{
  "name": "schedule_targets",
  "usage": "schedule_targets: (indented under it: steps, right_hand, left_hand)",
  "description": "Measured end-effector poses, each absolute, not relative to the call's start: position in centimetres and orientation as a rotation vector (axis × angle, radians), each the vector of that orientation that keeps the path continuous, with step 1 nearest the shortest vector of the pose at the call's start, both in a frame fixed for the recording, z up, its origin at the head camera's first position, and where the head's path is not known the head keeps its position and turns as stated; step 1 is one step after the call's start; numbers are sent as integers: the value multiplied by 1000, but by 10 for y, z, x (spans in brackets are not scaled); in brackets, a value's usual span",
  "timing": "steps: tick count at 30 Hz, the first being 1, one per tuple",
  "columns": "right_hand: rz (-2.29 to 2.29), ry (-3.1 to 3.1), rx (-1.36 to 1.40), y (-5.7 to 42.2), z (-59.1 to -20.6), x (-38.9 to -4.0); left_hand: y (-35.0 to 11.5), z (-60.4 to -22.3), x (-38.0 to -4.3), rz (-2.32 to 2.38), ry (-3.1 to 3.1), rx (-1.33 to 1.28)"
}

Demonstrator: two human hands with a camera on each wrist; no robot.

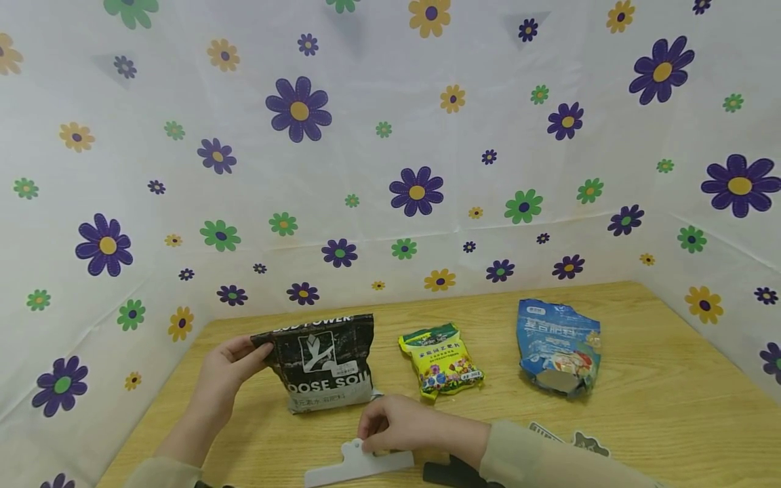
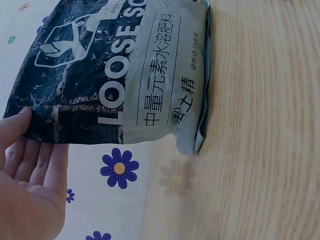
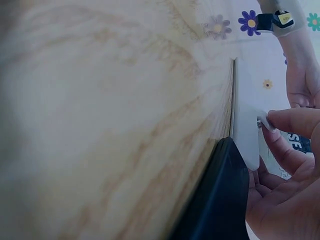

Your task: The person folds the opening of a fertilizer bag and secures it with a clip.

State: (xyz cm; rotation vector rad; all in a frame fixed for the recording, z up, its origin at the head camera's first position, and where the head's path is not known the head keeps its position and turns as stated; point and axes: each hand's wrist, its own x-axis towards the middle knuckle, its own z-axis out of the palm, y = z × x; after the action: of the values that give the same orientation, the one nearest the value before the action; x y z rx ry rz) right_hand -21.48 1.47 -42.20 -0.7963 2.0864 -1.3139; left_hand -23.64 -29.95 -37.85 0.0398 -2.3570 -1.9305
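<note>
A black and grey fertilizer bag (image 1: 332, 362) printed "LOOSE SOIL" stands upright on the table, slightly left of the middle. My left hand (image 1: 213, 379) pinches its upper left corner, the thumb on the printed face in the left wrist view. In front of the bag is a wide white bag clip (image 1: 360, 468). My right hand (image 1: 405, 423) pinches the clip's small handle between thumb and finger, which the right wrist view shows close up. Just right of it lies a black bag clip (image 1: 448, 472), partly hidden under the right forearm.
A yellow and green fertilizer packet (image 1: 442, 359) lies right of the black bag. Farther right stands a crumpled blue bag (image 1: 558, 346). Two flat sticker-like pieces, one a dark cutout (image 1: 590, 444), lie beyond the right sleeve. Flower-printed cloth (image 1: 366, 163) walls the wooden table (image 1: 659, 379).
</note>
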Motion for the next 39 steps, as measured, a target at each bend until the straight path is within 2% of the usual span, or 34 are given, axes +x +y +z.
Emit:
schedule_targets:
  steps: [39]
  right_hand:
    - [-1370, 2063, -749, 11, -423, -216]
  left_hand:
    - [-302, -379, -236, -1959, -2366, 37]
